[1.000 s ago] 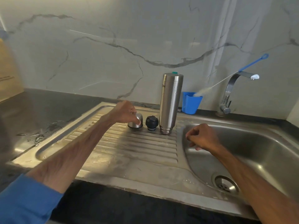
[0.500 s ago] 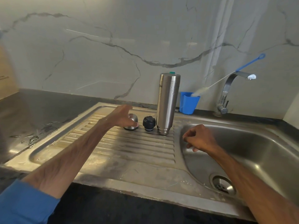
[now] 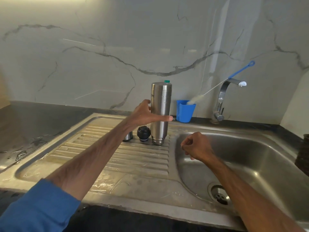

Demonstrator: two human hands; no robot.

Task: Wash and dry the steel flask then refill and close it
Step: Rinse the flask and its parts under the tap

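The steel flask [image 3: 160,104] stands upside down on the ribbed drainboard [image 3: 93,154], mouth down. Beside it on the left sit its black stopper [image 3: 143,133] and a steel cup lid [image 3: 128,136], partly hidden by my forearm. My left hand [image 3: 143,114] is spread open around the flask's middle, thumb across the front, fingers at its left side; a full grip is not visible. My right hand [image 3: 196,145] hovers in a loose fist over the sink basin's left rim, holding nothing.
The sink basin [image 3: 250,161] with its drain [image 3: 219,193] lies on the right. A tap [image 3: 222,97] stands behind it. A blue cup [image 3: 184,111] holds a long bottle brush [image 3: 217,86]. Wet dark countertop [image 3: 25,131] on the left. A dark object [image 3: 303,153] at the right edge.
My left hand has let go of the steel cup lid, risen and moved right to the flask's middle, opening around it. The right hand stays nearly still.
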